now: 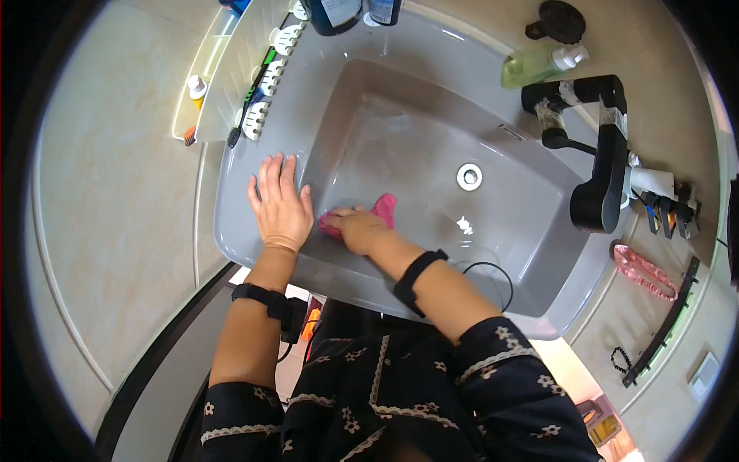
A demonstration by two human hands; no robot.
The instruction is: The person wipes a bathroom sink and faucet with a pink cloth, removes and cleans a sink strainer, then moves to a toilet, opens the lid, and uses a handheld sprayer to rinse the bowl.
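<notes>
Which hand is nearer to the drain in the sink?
Right. The right hand is down inside the sink pressing a pink cloth, a short way left of the drain. The left hand lies flat on the sink's left rim, farther away.

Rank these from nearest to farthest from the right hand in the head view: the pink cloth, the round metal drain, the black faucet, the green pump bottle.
Measured from the right hand:
1. Pink cloth, under the hand, on the grey sink's inner wall.
2. Round metal drain, in the basin floor, up and to the right.
3. Black faucet, at the sink's right edge.
4. Green pump bottle, lying at the top right corner.
</notes>
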